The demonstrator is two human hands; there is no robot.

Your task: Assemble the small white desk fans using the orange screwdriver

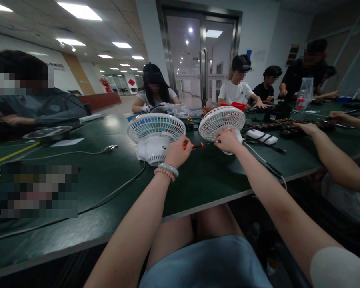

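Note:
Two white fans lie on the green table (186,188) with their round grilles tipped up. In front of the left fan (154,146), my left hand (177,153) is closed around an orange and black screwdriver (197,146). Its thin shaft points right, towards the other fan. My right hand (229,141) grips the back of the right fan (220,120) with bent fingers. Part of that fan's housing is hidden behind the hand, and I cannot see exactly where the screwdriver's tip ends.
A grey cord (117,194) runs left from the left fan. A plug (109,149) lies behind it. Right of the fans are a white power strip (261,137) and dark cables. Behind stand a red bin (238,105) and plastic bags (180,111). Co-workers sit around; one's arm (333,154) reaches in at right.

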